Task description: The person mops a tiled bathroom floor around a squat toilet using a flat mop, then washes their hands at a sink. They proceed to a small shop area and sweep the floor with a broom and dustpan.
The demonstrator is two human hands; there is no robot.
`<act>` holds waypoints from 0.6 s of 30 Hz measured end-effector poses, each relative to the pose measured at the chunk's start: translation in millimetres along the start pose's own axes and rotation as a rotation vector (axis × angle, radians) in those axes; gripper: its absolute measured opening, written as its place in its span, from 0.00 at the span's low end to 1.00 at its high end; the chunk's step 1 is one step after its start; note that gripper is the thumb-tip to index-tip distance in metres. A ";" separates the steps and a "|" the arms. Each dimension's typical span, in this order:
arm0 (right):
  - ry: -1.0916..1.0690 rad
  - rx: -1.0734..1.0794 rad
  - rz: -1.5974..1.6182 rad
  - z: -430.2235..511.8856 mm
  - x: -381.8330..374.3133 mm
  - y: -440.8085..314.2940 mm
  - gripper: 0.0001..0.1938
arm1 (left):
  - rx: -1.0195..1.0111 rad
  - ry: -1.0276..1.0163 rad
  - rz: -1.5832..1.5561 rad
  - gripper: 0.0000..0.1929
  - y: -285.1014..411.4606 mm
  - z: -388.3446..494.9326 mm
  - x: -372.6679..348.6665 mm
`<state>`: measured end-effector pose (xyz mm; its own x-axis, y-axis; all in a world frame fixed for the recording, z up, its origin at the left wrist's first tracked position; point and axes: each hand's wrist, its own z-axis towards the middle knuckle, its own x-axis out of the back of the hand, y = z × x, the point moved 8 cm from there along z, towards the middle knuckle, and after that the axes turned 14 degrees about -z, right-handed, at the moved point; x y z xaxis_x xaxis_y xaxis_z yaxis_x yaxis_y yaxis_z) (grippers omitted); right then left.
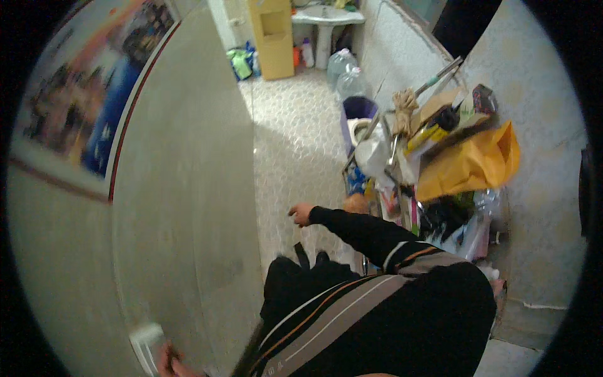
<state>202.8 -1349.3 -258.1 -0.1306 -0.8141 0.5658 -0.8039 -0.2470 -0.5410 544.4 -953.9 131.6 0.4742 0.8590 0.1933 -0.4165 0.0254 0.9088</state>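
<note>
At the lower left, my left hand [172, 360] is at a white wall switch plate [147, 341] on the grey-green wall panel; blur hides whether its fingers press on it. My right hand [302, 215], in a black sleeve, hangs over the patterned floor [297, 174] at the centre, its fingers apart and holding nothing. Just right of it stands a metal rack [347, 165] loaded with goods. On the rack lie an orange-yellow bag [471, 165], work gloves [404, 106] and a white plastic item [372, 155].
A purple bin [360, 108] and large clear plastic bottles [353, 82] stand beyond the rack along the right wall. A pedestal sink [325, 19] and a yellow cabinet [272, 56] are at the far end. A picture poster [75, 108] hangs on the left wall.
</note>
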 end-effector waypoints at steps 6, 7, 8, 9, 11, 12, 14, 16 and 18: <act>0.078 -0.054 0.024 97.5 168.1 37.1 0.26 | -0.317 -0.332 -0.020 0.07 -2.6 31.7 -180.9; 0.085 -0.084 0.003 103.8 197.4 33.9 0.26 | -0.267 -0.383 -0.131 0.08 -34.5 34.8 -199.9; 0.067 -0.102 0.091 112.2 210.7 53.1 0.26 | -0.205 -0.455 -0.228 0.09 -63.1 42.0 -233.7; 0.093 -0.075 -0.005 119.3 232.8 59.0 0.27 | -0.181 -0.478 -0.288 0.11 -59.2 61.5 -285.9; 0.098 -0.158 0.103 123.8 272.9 97.8 0.27 | -0.083 -0.399 -0.449 0.10 -54.0 110.4 -413.7; 0.183 -0.161 0.104 128.4 281.7 161.0 0.26 | -0.069 -0.498 -0.386 0.09 -48.1 130.7 -481.6; 0.242 -0.221 0.210 132.9 322.4 219.3 0.25 | -0.082 -0.676 -0.330 0.09 -31.6 174.1 -588.9; 0.244 -0.287 0.571 132.7 375.8 246.6 0.24 | -0.106 -0.834 -0.402 0.09 -26.0 211.8 -676.0; 0.280 -0.175 1.244 135.7 426.3 313.3 0.20 | -0.115 -0.978 -0.531 0.10 -36.7 237.9 -775.1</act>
<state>-26.0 -1845.1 -270.8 -0.9432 -0.3032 -0.1357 -0.1163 0.6842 -0.7200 376.7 -1742.2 36.3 0.9980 -0.0453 0.0442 -0.0249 0.3604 0.9325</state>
